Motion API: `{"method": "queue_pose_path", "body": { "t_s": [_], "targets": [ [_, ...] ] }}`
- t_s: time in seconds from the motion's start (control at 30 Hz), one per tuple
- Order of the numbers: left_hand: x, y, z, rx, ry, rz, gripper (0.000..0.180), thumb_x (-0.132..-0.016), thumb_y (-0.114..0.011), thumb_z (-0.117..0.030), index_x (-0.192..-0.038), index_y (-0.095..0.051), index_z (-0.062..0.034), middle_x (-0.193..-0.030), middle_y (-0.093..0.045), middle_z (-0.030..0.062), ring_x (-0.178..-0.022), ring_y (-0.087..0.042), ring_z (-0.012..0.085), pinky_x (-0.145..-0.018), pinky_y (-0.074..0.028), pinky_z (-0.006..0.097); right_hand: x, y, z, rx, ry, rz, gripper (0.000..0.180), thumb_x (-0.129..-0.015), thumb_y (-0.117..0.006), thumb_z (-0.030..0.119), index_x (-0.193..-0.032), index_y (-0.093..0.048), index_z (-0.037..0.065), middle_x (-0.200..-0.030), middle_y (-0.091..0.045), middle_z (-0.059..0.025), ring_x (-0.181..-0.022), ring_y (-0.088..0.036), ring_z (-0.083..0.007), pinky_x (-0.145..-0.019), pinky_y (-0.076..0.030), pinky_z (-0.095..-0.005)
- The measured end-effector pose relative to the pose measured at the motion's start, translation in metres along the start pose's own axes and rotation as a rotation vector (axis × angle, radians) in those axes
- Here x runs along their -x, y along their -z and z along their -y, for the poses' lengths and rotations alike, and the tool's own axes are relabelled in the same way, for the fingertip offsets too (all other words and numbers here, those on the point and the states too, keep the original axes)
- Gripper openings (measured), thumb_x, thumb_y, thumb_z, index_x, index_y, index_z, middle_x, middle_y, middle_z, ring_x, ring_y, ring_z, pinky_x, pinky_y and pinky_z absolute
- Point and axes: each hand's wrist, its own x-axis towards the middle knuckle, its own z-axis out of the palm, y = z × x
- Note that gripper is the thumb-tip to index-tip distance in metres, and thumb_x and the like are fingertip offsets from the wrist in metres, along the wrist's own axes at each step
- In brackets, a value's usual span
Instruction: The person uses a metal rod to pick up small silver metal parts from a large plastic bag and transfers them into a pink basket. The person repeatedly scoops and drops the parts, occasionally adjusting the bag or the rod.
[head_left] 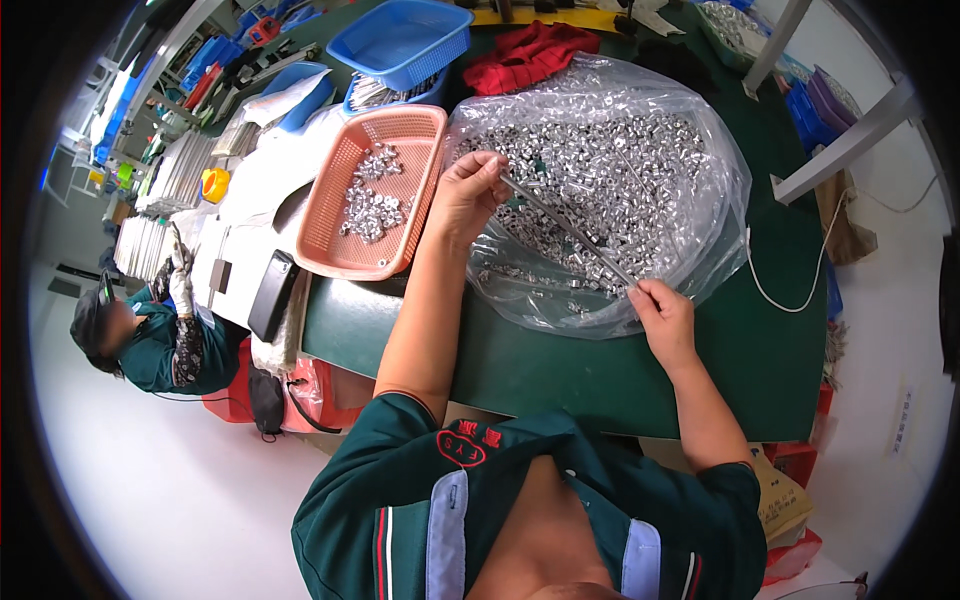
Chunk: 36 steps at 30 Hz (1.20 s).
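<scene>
A thin grey metal rod [567, 228] stretches slantwise between my two hands, above a clear plastic bag [720, 250]. My left hand [470, 195] is closed round its upper left end, beside the pink basket. The lower right end is pinched between the thumb and fingers of my right hand [662, 318], over the bag's near edge. Spread out on the bag lie a great many small silvery metal pieces [640, 165]. Inside the pink basket [318, 218], to the left, more small metal pieces [372, 212] form a loose pile.
Blue baskets [400, 45] and a red cloth [530, 55] are at the back of the green table [560, 370]. A black phone [272, 295] lies left of the pink basket. Grey metal posts [850, 140] rise at the right. A co-worker [165, 340] sits far left.
</scene>
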Motion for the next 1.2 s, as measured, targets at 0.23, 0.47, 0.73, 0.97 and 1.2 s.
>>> {"method": "queue_pose_path", "body": {
  "t_s": [0.23, 0.47, 0.73, 0.97, 1.2],
  "targets": [
    [0.001, -0.002, -0.004, -0.088, -0.039, -0.009, 0.009, -0.088, -0.065, -0.012, -0.092, -0.064, -0.0033, -0.079, -0.061, 0.0033, -0.069, -0.053, 0.0134, -0.065, -0.043, 0.028, -0.002, 0.000, -0.001, -0.008, 0.012, -0.029, 0.011, -0.086, -0.066, 0.010, -0.089, -0.064, 0.000, -0.060, -0.055, -0.0051, -0.053, -0.048, -0.0099, -0.051, -0.039, -0.0263],
    [0.004, -0.014, -0.004, -0.117, -0.090, -0.072, 0.007, -0.087, -0.066, -0.009, -0.089, -0.062, -0.0034, -0.078, -0.061, 0.0033, -0.066, -0.053, 0.0112, -0.062, -0.044, 0.025, -0.001, 0.000, -0.001, -0.007, 0.041, -0.028, 0.011, -0.085, -0.067, 0.010, -0.090, -0.064, 0.000, -0.063, -0.056, -0.0058, -0.054, -0.050, -0.0114, -0.053, -0.041, -0.0263],
    [0.016, -0.041, 0.001, -0.446, 0.087, -0.028, 0.012, -0.082, -0.072, -0.012, -0.088, -0.063, -0.0046, -0.074, -0.061, 0.0010, -0.070, -0.055, 0.0091, -0.066, -0.044, 0.023, 0.001, -0.003, 0.002, 0.023, 0.140, -0.104, 0.011, -0.086, -0.067, 0.010, -0.089, -0.063, 0.000, -0.066, -0.058, -0.0061, -0.055, -0.052, -0.0135, -0.054, -0.042, -0.0261],
    [0.014, -0.049, 0.007, -0.998, -0.041, -0.023, 0.018, -0.081, -0.069, -0.003, -0.099, -0.066, 0.0002, -0.091, -0.067, 0.0051, -0.084, -0.062, 0.0128, -0.076, -0.050, 0.029, 0.001, 0.002, 0.002, -0.099, -0.034, -0.091, 0.014, -0.089, -0.065, 0.013, -0.090, -0.063, -0.001, -0.062, -0.052, 0.0001, -0.059, -0.044, -0.0044, -0.053, -0.038, -0.0231],
    [0.007, -0.002, 0.003, -1.810, -0.252, -0.234, 0.023, -0.076, -0.070, -0.018, -0.091, -0.069, -0.0006, -0.090, -0.066, 0.0156, -0.083, -0.064, 0.0318, -0.076, -0.049, 0.038, -0.001, 0.000, 0.000, -0.120, -0.075, -0.053, 0.014, -0.089, -0.064, 0.012, -0.090, -0.063, -0.001, -0.062, -0.052, 0.0004, -0.058, -0.043, -0.0043, -0.052, -0.037, -0.0229]
  ]
}}
